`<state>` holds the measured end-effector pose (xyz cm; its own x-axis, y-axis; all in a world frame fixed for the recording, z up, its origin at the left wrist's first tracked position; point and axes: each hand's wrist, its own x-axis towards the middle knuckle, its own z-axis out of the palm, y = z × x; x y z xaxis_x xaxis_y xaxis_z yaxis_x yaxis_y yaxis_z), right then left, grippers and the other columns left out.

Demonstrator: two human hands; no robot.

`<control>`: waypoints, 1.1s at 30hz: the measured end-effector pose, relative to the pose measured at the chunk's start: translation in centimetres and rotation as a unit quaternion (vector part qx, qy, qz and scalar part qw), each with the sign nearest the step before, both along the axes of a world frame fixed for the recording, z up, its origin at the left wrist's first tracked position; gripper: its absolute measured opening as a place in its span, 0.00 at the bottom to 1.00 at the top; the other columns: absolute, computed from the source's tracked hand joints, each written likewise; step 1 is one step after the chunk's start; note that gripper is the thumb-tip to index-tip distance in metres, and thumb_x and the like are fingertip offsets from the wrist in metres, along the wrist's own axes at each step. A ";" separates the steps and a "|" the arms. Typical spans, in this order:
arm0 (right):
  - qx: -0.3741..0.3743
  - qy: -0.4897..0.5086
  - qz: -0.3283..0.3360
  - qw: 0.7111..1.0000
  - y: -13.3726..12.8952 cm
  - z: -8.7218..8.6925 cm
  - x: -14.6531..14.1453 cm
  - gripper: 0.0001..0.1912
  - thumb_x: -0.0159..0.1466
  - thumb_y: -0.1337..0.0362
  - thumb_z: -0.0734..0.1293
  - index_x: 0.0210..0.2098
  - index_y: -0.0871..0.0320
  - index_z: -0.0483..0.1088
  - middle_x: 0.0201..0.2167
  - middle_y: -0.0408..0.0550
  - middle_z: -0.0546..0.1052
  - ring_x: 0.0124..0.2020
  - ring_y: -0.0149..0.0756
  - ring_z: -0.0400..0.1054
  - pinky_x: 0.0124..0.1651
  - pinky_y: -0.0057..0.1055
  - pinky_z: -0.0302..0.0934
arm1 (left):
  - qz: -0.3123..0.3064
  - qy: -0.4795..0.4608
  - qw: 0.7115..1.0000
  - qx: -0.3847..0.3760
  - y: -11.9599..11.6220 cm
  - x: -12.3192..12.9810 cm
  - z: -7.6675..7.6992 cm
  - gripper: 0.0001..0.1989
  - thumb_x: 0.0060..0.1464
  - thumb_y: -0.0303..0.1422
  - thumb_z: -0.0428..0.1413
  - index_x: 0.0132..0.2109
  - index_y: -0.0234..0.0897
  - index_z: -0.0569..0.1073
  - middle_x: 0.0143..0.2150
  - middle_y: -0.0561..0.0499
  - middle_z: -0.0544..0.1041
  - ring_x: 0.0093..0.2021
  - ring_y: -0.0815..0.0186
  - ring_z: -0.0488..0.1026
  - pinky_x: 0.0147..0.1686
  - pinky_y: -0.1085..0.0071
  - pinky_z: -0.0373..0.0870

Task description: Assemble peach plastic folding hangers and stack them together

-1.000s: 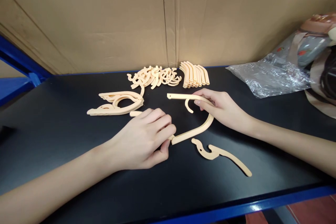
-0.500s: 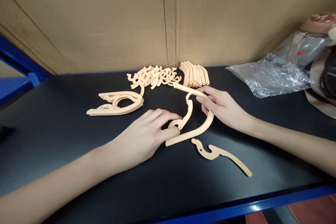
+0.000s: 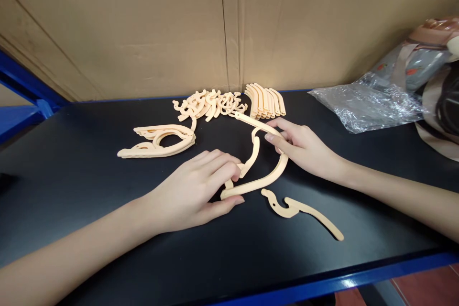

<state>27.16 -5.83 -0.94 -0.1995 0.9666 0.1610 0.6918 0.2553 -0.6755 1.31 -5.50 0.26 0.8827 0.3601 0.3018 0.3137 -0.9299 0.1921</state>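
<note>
Hanger (image 3: 260, 183), mid-frame, looks part-joined: left hand (image 3: 204, 189) half-curled round lower end, right hand (image 3: 299, 146) pinching bend. Done: folded hangers (image 3: 163, 152), centre left. Left: hook pieces (image 3: 211, 105), curved arms (image 3: 265, 103), upper centre; single hook piece (image 3: 293, 209), lower right.

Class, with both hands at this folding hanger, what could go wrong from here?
The left hand straddles the folding hanger's near end, so a swinging part might pinch a finger. The loose hooked arm lies nearby, where a hand could knock it. The hanger's far end appears close to the pile of hooked arms and might disturb it.
</note>
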 end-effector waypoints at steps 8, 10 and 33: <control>-0.003 0.003 0.014 1.000 0.0 0.0 -0.1 0.16 0.68 0.52 0.59 0.47 0.54 0.68 0.17 0.35 0.62 0.18 0.27 0.55 0.22 0.25 0.47 | 0.002 0.003 1.000 -0.018 0.0 0.0 0.0 0.10 0.60 0.31 0.55 0.48 0.35 0.65 0.48 0.47 0.74 0.43 0.64 0.69 0.41 0.68 0.65; -0.003 0.003 0.017 1.000 0.0 0.0 -0.1 0.16 0.68 0.52 0.59 0.47 0.55 0.68 0.17 0.35 0.63 0.18 0.27 0.55 0.22 0.25 0.47 | 0.003 0.006 1.000 -0.020 0.0 0.0 0.0 0.10 0.60 0.30 0.54 0.48 0.35 0.66 0.48 0.46 0.74 0.43 0.64 0.69 0.42 0.68 0.65; 0.014 -0.033 0.057 0.998 0.1 -0.2 0.1 0.15 0.66 0.51 0.62 0.41 0.55 0.71 0.18 0.35 0.65 0.19 0.26 0.57 0.24 0.25 0.49 | 0.034 0.005 0.992 0.121 0.5 -0.2 -0.2 0.12 0.62 0.22 0.48 0.48 0.36 0.72 0.50 0.46 0.76 0.49 0.61 0.70 0.45 0.64 0.67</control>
<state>27.22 -5.76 -1.13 -0.3198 0.9319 0.1713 0.6995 0.3542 -0.6207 1.14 -4.96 0.06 0.8619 0.3372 0.3787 0.3786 -0.9248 -0.0383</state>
